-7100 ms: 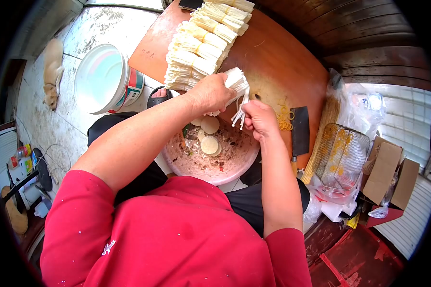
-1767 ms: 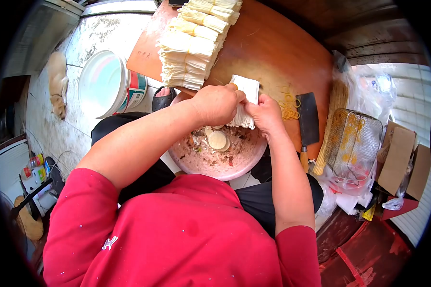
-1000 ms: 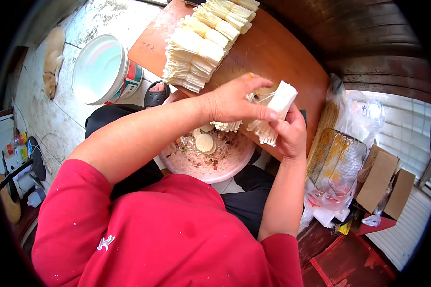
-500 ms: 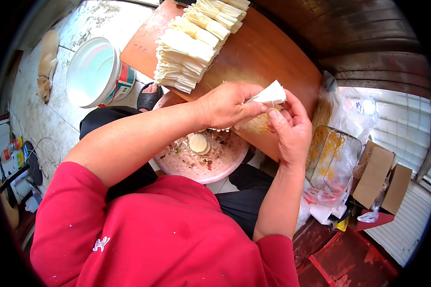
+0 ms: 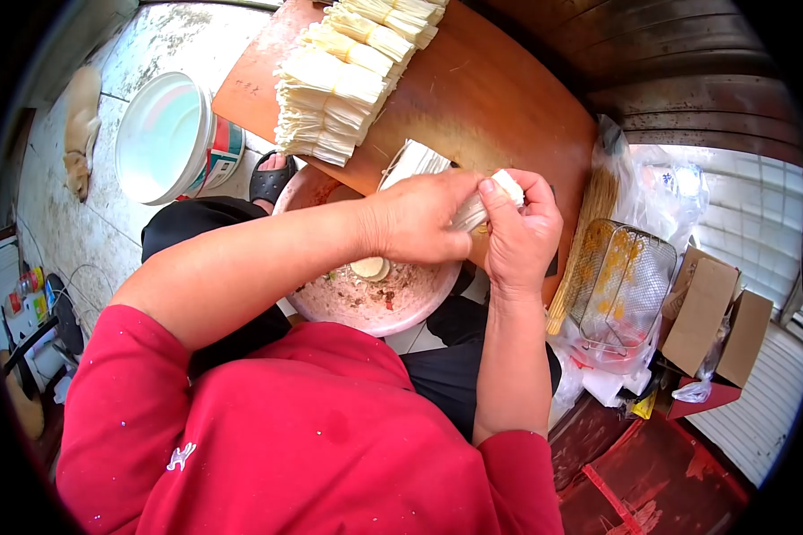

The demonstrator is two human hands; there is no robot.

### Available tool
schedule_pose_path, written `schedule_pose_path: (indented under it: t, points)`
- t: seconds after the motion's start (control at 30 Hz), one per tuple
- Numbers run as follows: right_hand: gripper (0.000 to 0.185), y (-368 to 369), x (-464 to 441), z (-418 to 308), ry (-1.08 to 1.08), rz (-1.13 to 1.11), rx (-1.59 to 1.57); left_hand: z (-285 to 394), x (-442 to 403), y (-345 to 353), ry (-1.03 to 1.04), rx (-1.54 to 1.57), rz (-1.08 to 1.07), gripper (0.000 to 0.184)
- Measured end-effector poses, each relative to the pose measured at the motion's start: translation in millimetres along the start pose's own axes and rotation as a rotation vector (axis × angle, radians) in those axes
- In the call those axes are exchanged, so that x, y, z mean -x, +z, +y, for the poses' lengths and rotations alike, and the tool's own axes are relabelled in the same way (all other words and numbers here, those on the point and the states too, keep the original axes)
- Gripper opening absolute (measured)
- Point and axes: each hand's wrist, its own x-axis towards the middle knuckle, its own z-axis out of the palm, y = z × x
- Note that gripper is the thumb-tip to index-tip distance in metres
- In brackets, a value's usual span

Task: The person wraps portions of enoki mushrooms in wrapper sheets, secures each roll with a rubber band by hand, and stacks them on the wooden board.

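White bundle (image 5: pixel 509 185) in right hand (image 5: pixel 525 234), bucket label (image 5: pixel 223 160) unreadable

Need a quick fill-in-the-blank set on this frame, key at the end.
1. The basin below the left hand is ____ in colour.
2. The bundle in the right hand is ____ in colour.
3. Of both hands, the ____ one is nearer the wire basket.
4. The animal on the floor is a ____.
Missing words: pink; white; right; dog.

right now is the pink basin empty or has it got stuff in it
Not empty: pale round pieces and scraps lie in the pink basin, partly hidden by the left forearm.
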Motion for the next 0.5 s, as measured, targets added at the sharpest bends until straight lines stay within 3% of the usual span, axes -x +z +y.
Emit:
schedule_pose_path:
  t: [0.07, 0.17, 0.37, 0.5]
  points:
    - [0.016, 4.7, 1.5, 5.0, -0.017, 0.015, 0.025, -0.5, 1.0, 9.2, 0.019, 0.02, 0.0, 0.057]
    - [0.016, 12.4, 2.5, 10.7, -0.032, 0.05, -0.029, 3.3, -1.4, 11.4, -0.212, -0.026, 0.005, 0.047]
    - [0.017, 14.3, 0.1, 13.5, -0.09, 0.065, 0.042, -0.5, -2.3, 15.3, -0.186, -0.002, 0.052, 0.043]
    - [0.025, 12.5, -2.3, 5.4, 0.068, 0.019, 0.037, -6.1, -5.1, 13.0, -0.21, 0.031, 0.038, 0.041]
